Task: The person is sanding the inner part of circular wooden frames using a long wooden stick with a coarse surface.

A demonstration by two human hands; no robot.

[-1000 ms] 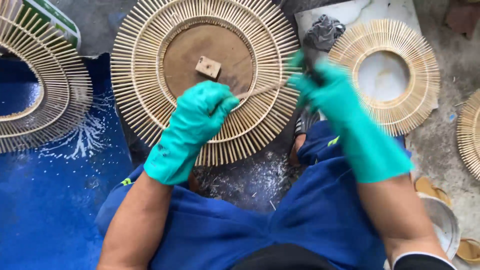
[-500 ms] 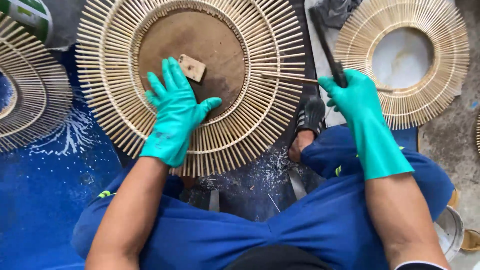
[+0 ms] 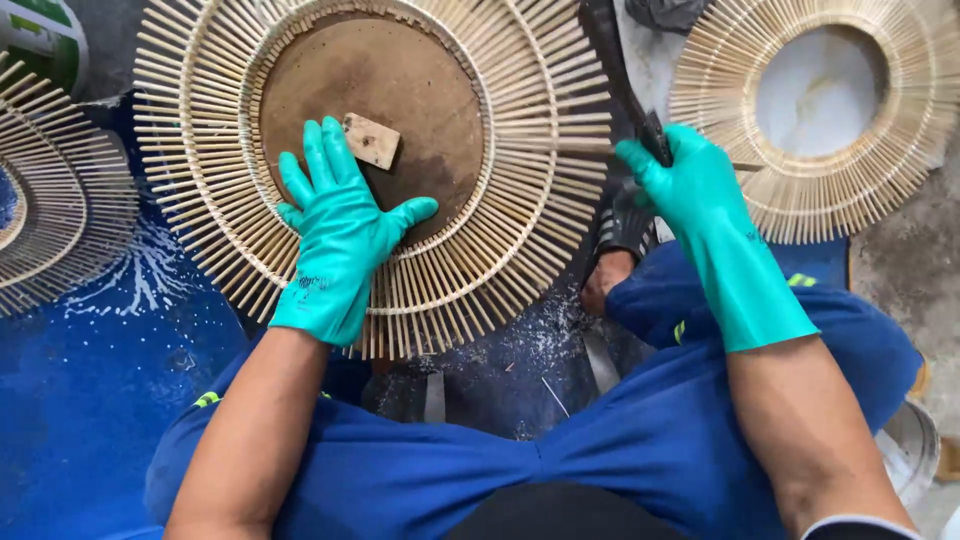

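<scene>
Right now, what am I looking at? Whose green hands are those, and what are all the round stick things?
The picture comes from a camera worn on a person's head, looking down at their own lap and hands. The person wears blue trousers and green rubber gloves. Their left hand lies flat on a big sunburst frame, a ring of thin pale sticks around a brown round board. A small wooden block sits on that board, just by the fingertips. Their right hand grips a dark long tool at the frame's edge; I cannot tell exactly what kind. Another sunburst frame lies at the right, and part of a third at the left, on a blue sheet.
</scene>
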